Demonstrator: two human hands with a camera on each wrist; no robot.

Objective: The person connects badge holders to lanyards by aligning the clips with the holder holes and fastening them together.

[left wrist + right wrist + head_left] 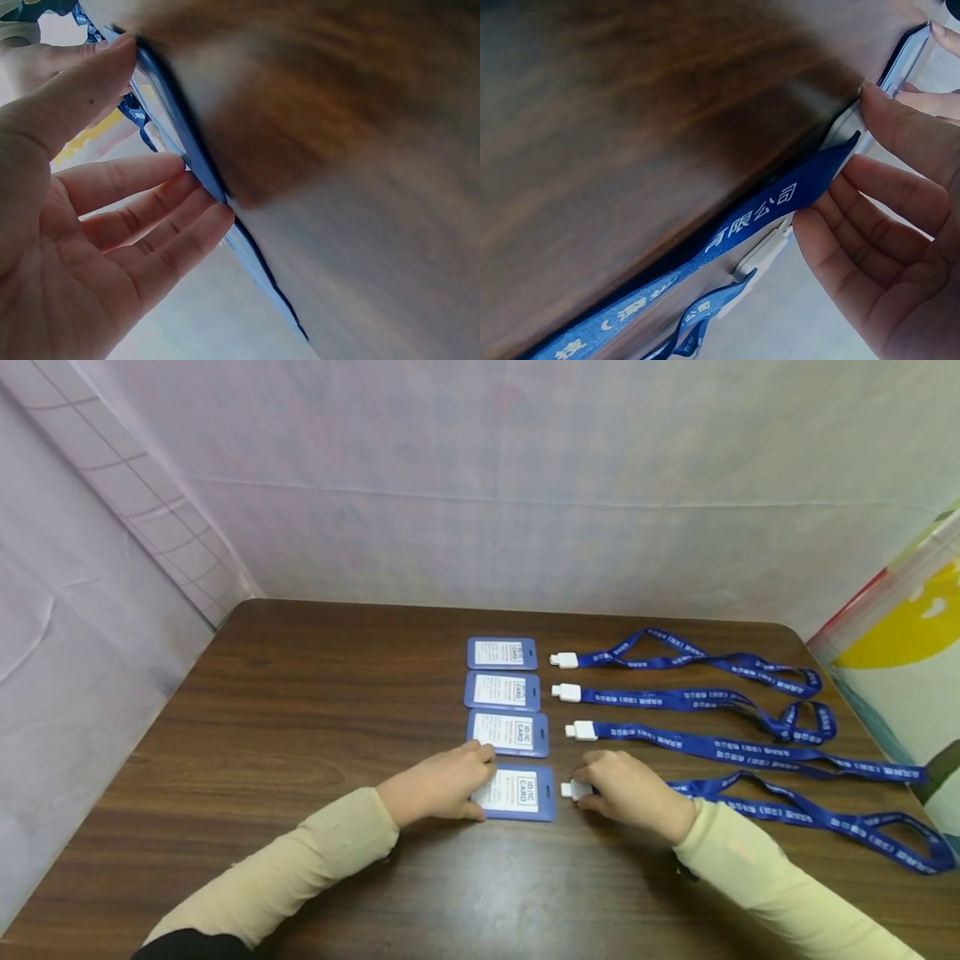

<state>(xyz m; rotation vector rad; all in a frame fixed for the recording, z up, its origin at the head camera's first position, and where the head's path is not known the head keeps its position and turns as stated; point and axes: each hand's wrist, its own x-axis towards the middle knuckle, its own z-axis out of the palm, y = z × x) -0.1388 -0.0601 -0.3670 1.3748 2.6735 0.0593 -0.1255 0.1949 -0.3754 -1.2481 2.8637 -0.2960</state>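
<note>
A blue ID card holder (521, 793) with a white card lies flat on the table, nearest of a column. My left hand (442, 783) grips its left end, thumb at the near edge and fingers at the far one; the left wrist view shows this holder edge-on (176, 124). To its right, my right hand (630, 789) pinches the white clip (567, 790) of the nearest blue lanyard (783, 812) between thumb and fingers. A small gap separates clip and holder. In the right wrist view the printed strap (757, 217) trails from the clip, partly under the hand.
Beyond my hands, more blue card holders (508, 732) lie in the same column. Each faces a blue lanyard (675, 697) with a white clip (581, 731), stretched to the right. The brown table (285, 710) meets a pale cloth (480, 527) at the back.
</note>
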